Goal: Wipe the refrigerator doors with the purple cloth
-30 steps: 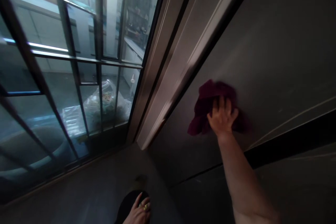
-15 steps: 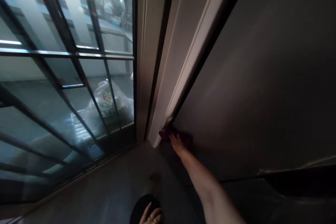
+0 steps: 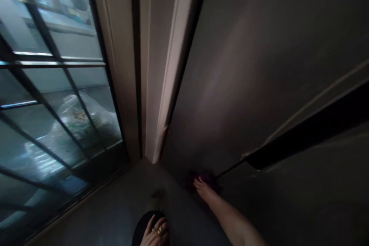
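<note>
Low on the dark panel (image 3: 230, 96), my right hand (image 3: 205, 190) holds a dark purple cloth (image 3: 211, 178) pressed against the surface. The fingers lie over the cloth, whose outline is partly lost in shadow. My left hand (image 3: 157, 232), with rings on its fingers, rests on my black-clad knee (image 3: 144, 225). Its fingers are slightly apart, and no object shows in it.
A pale door frame (image 3: 165, 77) runs down beside the panel. To the left is a barred glass door (image 3: 62, 61), with a filled clear plastic bag (image 3: 83, 119) behind it. A long black gap or strip (image 3: 311, 127) crosses the panel's right side. Below is grey floor (image 3: 109, 207).
My right hand has moved the cloth away from the door frame's foot, rightward and lower along the panel. The view has turned right. My left hand stays on the knee.
</note>
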`<state>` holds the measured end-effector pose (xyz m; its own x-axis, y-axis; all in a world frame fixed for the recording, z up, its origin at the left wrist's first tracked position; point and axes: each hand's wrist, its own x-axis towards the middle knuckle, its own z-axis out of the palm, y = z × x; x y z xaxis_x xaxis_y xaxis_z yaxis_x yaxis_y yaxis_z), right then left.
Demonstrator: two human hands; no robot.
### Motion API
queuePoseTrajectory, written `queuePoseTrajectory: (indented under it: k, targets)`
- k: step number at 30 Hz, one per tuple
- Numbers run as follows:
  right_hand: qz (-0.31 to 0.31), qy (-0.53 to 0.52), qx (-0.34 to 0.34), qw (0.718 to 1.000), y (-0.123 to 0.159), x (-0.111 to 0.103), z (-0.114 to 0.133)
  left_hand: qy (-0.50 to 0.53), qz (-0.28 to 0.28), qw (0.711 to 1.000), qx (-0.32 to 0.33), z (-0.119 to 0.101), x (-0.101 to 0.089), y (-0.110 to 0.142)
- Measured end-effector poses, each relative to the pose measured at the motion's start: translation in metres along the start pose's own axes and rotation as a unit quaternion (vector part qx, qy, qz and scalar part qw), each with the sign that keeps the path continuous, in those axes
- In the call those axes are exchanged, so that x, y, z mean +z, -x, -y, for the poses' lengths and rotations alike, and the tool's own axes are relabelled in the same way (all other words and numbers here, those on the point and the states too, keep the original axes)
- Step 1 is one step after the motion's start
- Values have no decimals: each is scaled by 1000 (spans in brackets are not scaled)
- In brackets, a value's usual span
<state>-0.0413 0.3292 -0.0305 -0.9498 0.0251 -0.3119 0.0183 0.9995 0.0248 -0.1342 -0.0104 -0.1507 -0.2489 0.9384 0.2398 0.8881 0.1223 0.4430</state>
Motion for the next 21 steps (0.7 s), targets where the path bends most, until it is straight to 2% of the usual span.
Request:
queuePoseTrajectory:
  k: [3,6,11,15,17,19,21]
  targets:
    - [-21,-12,43,999,42,-13,-5,17,45,998,-45,-8,-8,-11]
    - [-51,-10,74,996,87,-39,-11,-10,90,993,-70,-18,-21,-25]
    - [-132,9,139,981,185,-106,-26,-133,171,974,-65,-40,-51,-42]
    - [-217,20,219,951,296,-168,-42,-207,206,955,-52,-60,-70,-48]
    - [-276,80,308,907,358,-198,-49,-229,219,948,-43,-70,-73,-47]
    - [-335,136,406,839,418,-224,-53,-249,235,939,-34,-83,-72,-42]
    - [-382,169,477,773,469,-242,-54,-267,264,926,-26,-98,-73,-34]
